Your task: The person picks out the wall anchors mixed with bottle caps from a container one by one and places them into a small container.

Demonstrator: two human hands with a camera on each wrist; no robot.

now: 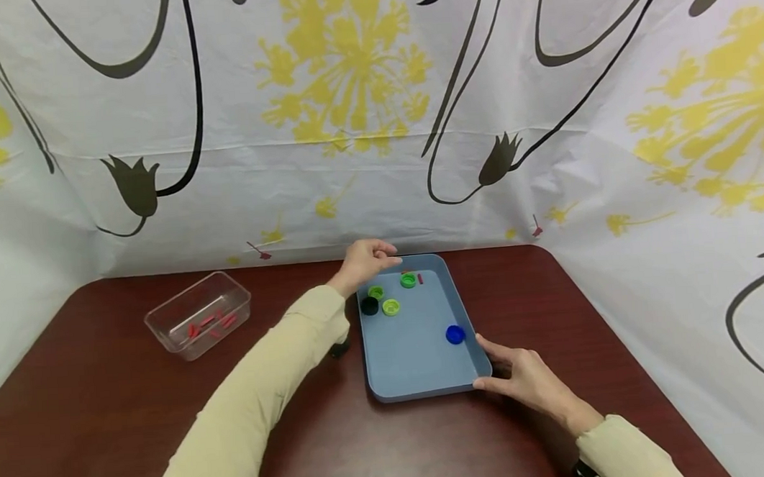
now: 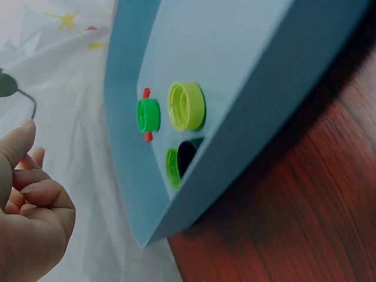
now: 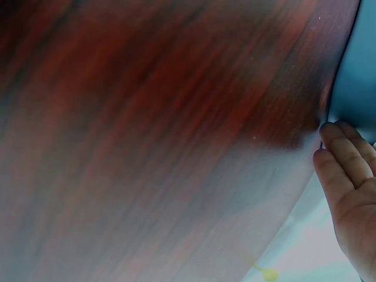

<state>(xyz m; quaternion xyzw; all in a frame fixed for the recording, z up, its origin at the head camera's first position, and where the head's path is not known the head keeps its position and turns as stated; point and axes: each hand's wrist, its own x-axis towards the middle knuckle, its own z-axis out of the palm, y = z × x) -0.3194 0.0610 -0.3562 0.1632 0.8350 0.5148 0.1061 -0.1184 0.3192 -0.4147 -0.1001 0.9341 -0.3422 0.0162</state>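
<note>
My left hand (image 1: 365,262) hovers at the far left corner of the blue-grey tray (image 1: 420,352), its fingers loosely bent with nothing visible in them. In the left wrist view that hand (image 2: 35,200) shows beside the tray's outer wall. My right hand (image 1: 525,379) touches the near right corner, thumb on the near side and straight fingers along the right side. Inside the tray sit a green cap (image 1: 408,280) over a small red stick, a second red stick (image 1: 420,279), two yellow-green caps (image 1: 391,307) (image 1: 375,292), a black cap (image 1: 369,306) and a blue cap (image 1: 455,334).
On the left of the dark red wooden table (image 1: 92,398) stands a clear plastic box (image 1: 172,307) with several red pieces (image 1: 211,321). A small black object (image 1: 339,349) shows partly beneath the left sleeve. A patterned white cloth (image 1: 248,166) hangs behind the table.
</note>
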